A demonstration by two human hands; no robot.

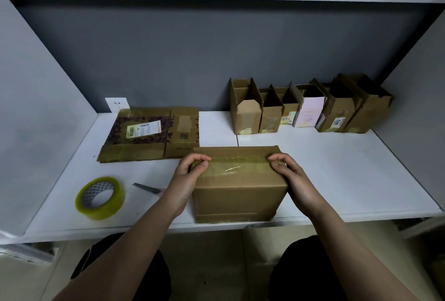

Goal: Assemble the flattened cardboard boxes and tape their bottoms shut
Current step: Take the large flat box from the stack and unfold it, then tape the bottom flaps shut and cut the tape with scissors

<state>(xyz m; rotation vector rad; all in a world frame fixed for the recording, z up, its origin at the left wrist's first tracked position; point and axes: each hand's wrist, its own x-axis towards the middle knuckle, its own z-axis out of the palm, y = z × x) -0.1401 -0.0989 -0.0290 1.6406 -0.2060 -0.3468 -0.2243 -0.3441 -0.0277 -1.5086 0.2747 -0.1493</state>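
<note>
Cardboard box point(238, 180) sat bottom-up; left hand point(190, 175) and right hand point(287, 172) pinched the tape strip point(237, 162) at its ends (taping step); next: scissors point(148, 188) at nine o'clock.

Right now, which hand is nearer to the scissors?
Left. The left hand is just right of the scissors, on the box's left end; the right hand is at its far end.

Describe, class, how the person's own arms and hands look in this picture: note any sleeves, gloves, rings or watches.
Both forearms are bare up to the frame's lower edge: no sleeves show. The left hand and right hand wear no gloves, and no watch, bracelet or ring shows on either. The fingernails look short and plain.
</note>
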